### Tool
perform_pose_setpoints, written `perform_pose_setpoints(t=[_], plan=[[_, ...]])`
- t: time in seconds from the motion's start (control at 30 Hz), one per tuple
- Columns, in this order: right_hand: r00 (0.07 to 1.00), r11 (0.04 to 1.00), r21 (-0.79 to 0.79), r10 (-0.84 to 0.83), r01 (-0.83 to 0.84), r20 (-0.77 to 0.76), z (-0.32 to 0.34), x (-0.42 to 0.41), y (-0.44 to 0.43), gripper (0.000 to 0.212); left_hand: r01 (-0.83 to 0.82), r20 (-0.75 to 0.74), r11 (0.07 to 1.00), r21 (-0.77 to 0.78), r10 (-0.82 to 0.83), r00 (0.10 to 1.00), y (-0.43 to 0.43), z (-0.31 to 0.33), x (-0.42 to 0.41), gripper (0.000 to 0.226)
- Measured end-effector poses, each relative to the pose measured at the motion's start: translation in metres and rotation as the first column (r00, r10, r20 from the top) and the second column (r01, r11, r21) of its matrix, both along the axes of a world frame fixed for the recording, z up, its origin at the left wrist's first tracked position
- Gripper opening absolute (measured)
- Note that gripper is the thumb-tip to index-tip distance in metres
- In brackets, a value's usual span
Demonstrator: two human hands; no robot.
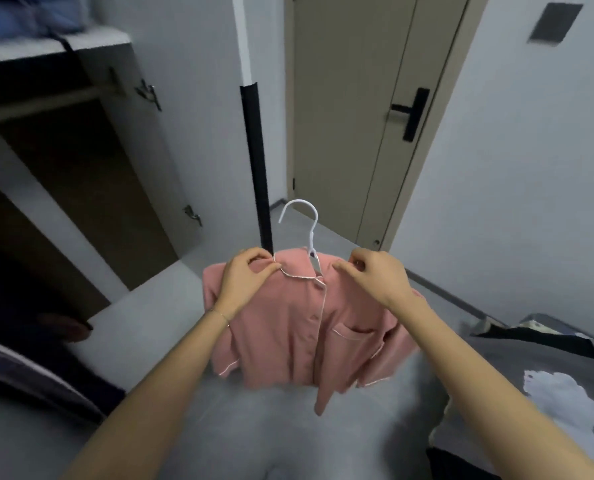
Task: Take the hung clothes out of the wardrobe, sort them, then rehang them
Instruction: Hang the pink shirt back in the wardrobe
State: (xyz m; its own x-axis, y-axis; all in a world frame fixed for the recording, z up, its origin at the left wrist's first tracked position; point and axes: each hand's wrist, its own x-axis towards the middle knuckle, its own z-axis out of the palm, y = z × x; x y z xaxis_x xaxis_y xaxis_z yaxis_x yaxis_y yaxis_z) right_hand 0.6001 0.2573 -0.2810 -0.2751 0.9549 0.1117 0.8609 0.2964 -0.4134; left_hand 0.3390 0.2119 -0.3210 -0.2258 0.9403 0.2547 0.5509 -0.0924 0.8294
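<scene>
Shirt (299, 327) on hanger (306, 223), pinched by both hands, wardrobe (63, 174) left.

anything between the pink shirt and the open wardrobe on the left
Nothing visible does. The left hand and right hand hold the pink shirt on its white hanger; only bare floor lies toward the open wardrobe.

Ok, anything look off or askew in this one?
Only the pink shirt: its hem hangs uneven, one front strip drooping lowest, on the white hanger. Left hand and right hand pinch its shoulders.
</scene>
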Motion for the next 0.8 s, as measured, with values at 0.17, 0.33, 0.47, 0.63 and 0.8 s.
perform_pose_setpoints(t=[0.17, 0.33, 0.47, 0.63, 0.8], plan=[[0.981, 0.981, -0.063, 0.180, -0.185, -0.073, 0.014, -0.074, 0.002, 0.038, -0.144, -0.055, 0.989, 0.036, 0.146, 0.988, -0.032, 0.006, -0.069, 0.012], [0.951, 0.954, -0.083, 0.277, -0.290, -0.133, 0.024, -0.153, 0.005, 0.045, -0.256, -0.111, 0.963, 0.086, 0.264, 0.958, -0.052, 0.017, -0.137, 0.013], [0.933, 0.938, -0.075, 0.324, -0.338, -0.156, 0.033, -0.225, 0.011, 0.048, -0.327, -0.163, 0.940, 0.103, 0.340, 0.926, -0.057, 0.027, -0.202, 0.013], [0.914, 0.922, -0.046, 0.373, -0.384, -0.163, 0.046, -0.319, 0.028, 0.050, -0.365, -0.219, 0.921, 0.137, 0.388, 0.895, -0.048, 0.040, -0.294, 0.010], [0.899, 0.910, -0.035, 0.401, -0.413, -0.176, 0.061, -0.406, 0.042, 0.040, -0.380, -0.245, 0.919, 0.106, 0.394, 0.886, -0.032, 0.045, -0.381, 0.009]])
